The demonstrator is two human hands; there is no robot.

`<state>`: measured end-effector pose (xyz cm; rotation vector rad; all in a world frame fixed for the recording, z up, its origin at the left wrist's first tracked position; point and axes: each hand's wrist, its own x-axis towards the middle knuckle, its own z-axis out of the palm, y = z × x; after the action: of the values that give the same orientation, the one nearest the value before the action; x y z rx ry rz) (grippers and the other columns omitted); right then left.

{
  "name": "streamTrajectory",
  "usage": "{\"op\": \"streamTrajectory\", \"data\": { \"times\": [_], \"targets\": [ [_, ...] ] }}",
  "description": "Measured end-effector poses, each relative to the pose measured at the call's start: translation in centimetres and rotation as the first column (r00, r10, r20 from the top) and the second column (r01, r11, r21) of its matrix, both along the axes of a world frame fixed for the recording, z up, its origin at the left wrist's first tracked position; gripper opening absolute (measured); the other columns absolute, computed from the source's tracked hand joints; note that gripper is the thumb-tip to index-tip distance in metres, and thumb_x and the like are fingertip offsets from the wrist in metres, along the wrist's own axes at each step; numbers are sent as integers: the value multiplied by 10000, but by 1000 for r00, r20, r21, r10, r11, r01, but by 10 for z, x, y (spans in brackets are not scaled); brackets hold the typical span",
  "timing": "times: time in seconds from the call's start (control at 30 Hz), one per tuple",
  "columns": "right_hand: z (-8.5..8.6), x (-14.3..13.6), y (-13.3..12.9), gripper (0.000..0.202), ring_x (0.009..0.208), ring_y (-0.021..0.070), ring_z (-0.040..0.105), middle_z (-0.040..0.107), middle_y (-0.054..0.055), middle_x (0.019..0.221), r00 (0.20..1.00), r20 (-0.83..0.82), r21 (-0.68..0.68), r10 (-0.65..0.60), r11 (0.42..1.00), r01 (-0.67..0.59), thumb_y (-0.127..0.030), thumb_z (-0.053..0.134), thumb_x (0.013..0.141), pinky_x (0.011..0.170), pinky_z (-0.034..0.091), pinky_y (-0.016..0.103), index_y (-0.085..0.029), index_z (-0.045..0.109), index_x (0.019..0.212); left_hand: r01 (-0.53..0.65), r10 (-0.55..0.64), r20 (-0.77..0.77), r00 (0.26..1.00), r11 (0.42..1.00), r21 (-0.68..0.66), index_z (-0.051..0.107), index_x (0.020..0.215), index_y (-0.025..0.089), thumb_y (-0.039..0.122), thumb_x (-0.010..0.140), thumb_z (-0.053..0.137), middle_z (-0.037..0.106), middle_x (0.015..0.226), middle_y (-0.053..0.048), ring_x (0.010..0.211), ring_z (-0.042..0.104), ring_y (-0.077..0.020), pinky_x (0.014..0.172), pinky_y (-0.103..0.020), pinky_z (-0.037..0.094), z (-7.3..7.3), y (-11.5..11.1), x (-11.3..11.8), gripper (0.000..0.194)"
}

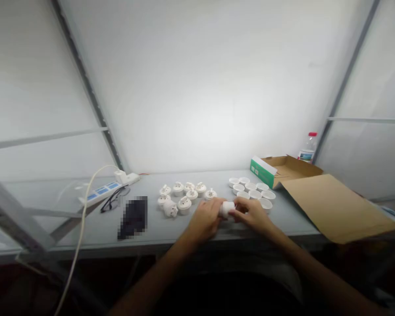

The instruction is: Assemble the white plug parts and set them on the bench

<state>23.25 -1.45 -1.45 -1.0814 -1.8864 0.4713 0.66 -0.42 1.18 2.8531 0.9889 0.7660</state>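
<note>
Together, the left hand (205, 218) and right hand (253, 213) clasp a white piece (228, 208) between them.

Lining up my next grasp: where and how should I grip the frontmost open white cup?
Probably pinch the frontmost cup by its outer wall, just below the rim, with the right hand, once free, coming from its right side. It stands open side up; the other cups sit behind and to its left, while its right faces bare table.
</note>
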Motion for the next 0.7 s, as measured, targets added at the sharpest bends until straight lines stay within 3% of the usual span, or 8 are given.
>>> {"op": "streamTrajectory", "data": {
  "times": [0.1,0.2,0.27,0.5,0.6,0.7],
  "targets": [
    [1,-1,0,348,613,191,628,675,-3,692,1000,8,20,-2,1000,2,-548,679,971,596,466,297,-213,639,882,-11,11,-3,1000,1000,17,498,1372,192,162,1005,549,658,1329,-131,1187,630,-311,951,-438,473,0,-1,1,372],
    [3,-2,-2,384,805,220,677,725,50,961,996,-40,75,76,995,-73,-513,678,975,697,529,318,-217,633,1216,-36,36,-2,999,999,1,511,1353,179,232,1017,562,670,1295,-136,1150,639,-322,952,-456,479,1,-1,0,343],
    [5,-3,-4,421,901,234,681,721,71,1073,990,-49,103,130,987,-124,-477,676,981,767,549,336,-230,600,1314,-47,47,-3,999,999,-17,521,1331,173,254,1017,569,680,1269,-133,1142,643,-330,946,-464,482,0,-1,0,328],
    [6,-4,-8,265,710,210,655,696,18,798,999,-23,118,35,992,-32,-477,657,980,666,517,324,-227,654,1066,-16,16,9,1000,1000,23,519,1370,199,257,1013,597,678,1321,-126,1194,640,-318,965,-450,472,-2,-1,1,370],
    [4,-4,-8,275,596,187,624,659,-14,665,999,-20,69,-35,997,36,-497,664,966,573,475,294,-228,625,922,-2,1,2,1000,999,53,529,1384,191,305,1027,608,686,1329,-133,1212,641,-322,978,-456,462,-3,-1,1,383],
    [5,-5,-8,283,561,185,625,654,-22,624,998,-47,8,-34,999,34,-499,687,951,542,476,287,-227,629,896,-6,5,19,1000,999,42,564,1367,201,349,1010,659,707,1312,-119,1199,654,-316,988,-455,459,-3,0,0,398]
  ]
}}
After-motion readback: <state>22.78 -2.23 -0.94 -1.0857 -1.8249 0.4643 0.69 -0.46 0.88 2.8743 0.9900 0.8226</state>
